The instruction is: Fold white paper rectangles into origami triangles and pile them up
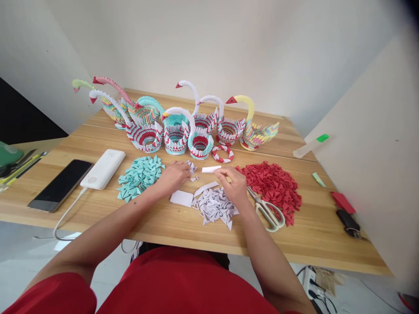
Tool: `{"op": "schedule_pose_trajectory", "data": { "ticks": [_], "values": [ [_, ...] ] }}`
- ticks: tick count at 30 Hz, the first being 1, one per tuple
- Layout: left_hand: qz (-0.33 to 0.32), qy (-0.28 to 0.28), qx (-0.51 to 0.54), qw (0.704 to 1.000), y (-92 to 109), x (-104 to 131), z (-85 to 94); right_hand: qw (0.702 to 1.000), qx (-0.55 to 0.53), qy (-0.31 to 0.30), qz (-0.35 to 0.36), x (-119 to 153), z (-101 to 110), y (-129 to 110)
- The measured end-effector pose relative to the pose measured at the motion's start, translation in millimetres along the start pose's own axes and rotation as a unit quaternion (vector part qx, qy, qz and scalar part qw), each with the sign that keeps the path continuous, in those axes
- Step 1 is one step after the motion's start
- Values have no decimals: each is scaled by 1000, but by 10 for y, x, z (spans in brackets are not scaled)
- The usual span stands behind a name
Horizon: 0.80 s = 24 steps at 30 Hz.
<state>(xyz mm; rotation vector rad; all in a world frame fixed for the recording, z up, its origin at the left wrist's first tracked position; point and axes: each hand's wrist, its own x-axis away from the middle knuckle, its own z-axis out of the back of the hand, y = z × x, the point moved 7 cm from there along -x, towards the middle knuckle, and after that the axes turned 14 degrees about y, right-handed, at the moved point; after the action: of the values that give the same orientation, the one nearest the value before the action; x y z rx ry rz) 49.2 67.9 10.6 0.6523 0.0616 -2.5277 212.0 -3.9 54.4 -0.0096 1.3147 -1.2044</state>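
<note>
- Head view: I locate the strip (209,169) mid-table (170,226), between the two hands, long axis running left to right.
- Right hand (233,183): nearer. Thumb and finger pinch the strip's right end; its free length points left from the fingertips.
- Left hand (176,176): left of the strip, apart from it. Fingers bend at the lilac bits (192,167); I cannot tell whether they grip any.
- Lilac pile (216,206): near side of the strip, left of the scissors (261,202).
</note>
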Motion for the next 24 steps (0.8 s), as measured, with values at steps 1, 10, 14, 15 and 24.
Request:
{"op": "schedule_pose_trajectory", "data": {
  "ticks": [1, 10, 14, 15, 24],
  "values": [
    [4, 3, 3, 1000, -11, -3, 7, 1000, 0, 1, 0, 0, 1, 1],
    [-6, -4, 37, 999, 76, -47, -57, 1000, 1, 3, -3, -9, 11, -23],
    [-23, 8, 47, 999, 45, -38, -24, 1000, -6, 0, 5, -11, 5, -28],
    [-30, 7, 52, 998, 35, -34, -11, 1000, -7, -1, 7, -10, 2, -27],
    [-50, -11, 76, 996, 88, -37, -19, 1000, 3, -5, 2, -9, -7, -36]
  ]
}}
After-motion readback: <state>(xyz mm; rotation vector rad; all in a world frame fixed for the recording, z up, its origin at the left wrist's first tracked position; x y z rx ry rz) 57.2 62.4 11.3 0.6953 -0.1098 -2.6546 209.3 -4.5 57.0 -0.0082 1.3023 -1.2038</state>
